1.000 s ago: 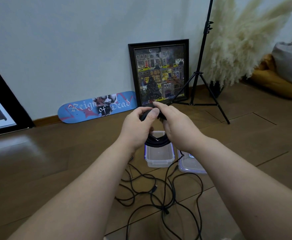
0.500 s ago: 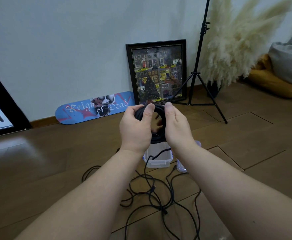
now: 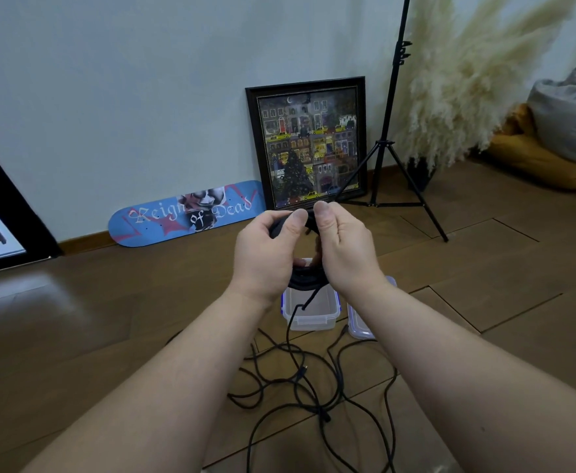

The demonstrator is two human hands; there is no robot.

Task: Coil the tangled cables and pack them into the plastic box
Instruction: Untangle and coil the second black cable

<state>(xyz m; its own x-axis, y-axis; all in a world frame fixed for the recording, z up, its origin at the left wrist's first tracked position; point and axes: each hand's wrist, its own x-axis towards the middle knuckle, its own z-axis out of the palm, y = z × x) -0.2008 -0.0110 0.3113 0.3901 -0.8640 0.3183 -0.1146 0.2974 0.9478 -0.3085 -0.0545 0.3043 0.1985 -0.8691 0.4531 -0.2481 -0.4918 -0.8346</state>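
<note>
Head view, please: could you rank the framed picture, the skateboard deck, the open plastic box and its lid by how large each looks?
1. Framed picture
2. Skateboard deck
3. Plastic box
4. Lid, partly hidden behind the right forearm, so its place is unsure.
The box lies nearer the camera than the picture and deck, so this is apparent size only.

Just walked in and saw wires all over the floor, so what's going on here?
A person is winding a black cable into a coil, gripping it with the left hand and the right hand above an open plastic box. The box's lid lies beside it. More tangled cables are spread on the wooden floor, not yet coiled.
</note>
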